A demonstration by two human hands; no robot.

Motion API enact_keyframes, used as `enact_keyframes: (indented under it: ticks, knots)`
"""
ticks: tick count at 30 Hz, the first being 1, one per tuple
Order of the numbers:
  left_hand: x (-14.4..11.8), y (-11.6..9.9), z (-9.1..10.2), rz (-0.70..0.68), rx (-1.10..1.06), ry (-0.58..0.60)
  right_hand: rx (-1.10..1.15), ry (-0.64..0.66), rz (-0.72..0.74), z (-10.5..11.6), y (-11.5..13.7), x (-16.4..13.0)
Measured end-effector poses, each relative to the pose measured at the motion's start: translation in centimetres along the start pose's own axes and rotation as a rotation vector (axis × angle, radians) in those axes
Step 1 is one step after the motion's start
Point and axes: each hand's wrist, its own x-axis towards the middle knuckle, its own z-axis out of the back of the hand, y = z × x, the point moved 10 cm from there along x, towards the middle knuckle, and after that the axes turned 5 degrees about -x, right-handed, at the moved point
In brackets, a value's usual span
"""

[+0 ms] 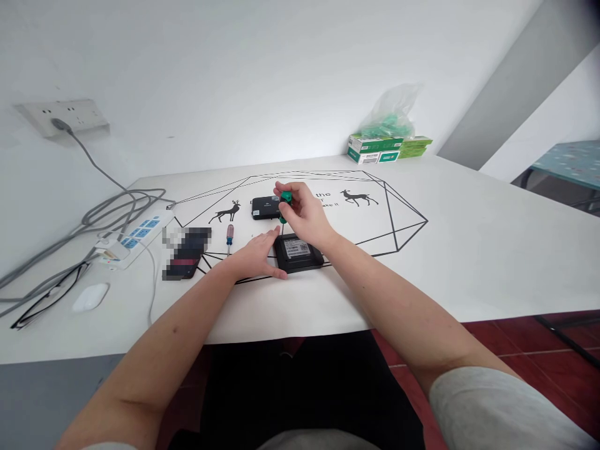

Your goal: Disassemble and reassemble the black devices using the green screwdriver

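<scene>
A black, box-shaped device with a white label lies flat on the white table. My right hand grips a green-handled screwdriver held upright, its shaft pointing down at the device's far left corner; the tip's contact is hard to make out. Against the device's left side rests my left hand, fingers stretched and thumb apart along the near edge. Just behind them sits a smaller black box, partly hidden by my right hand. A second screwdriver with a clear reddish and blue handle lies to the left.
Left of the screwdriver lies a blurred-out phone-like object. Farther left are a white power strip, grey cables, glasses and a white case. Green-and-white boxes under a plastic bag stand at the back right.
</scene>
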Motion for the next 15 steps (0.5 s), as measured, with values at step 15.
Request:
enact_keyframes:
  ticks: [15]
  knots:
    - [-0.1, 0.4, -0.2, 0.071, 0.001, 0.047, -0.212, -0.159, 0.124, 1.8, 1.6, 0.3]
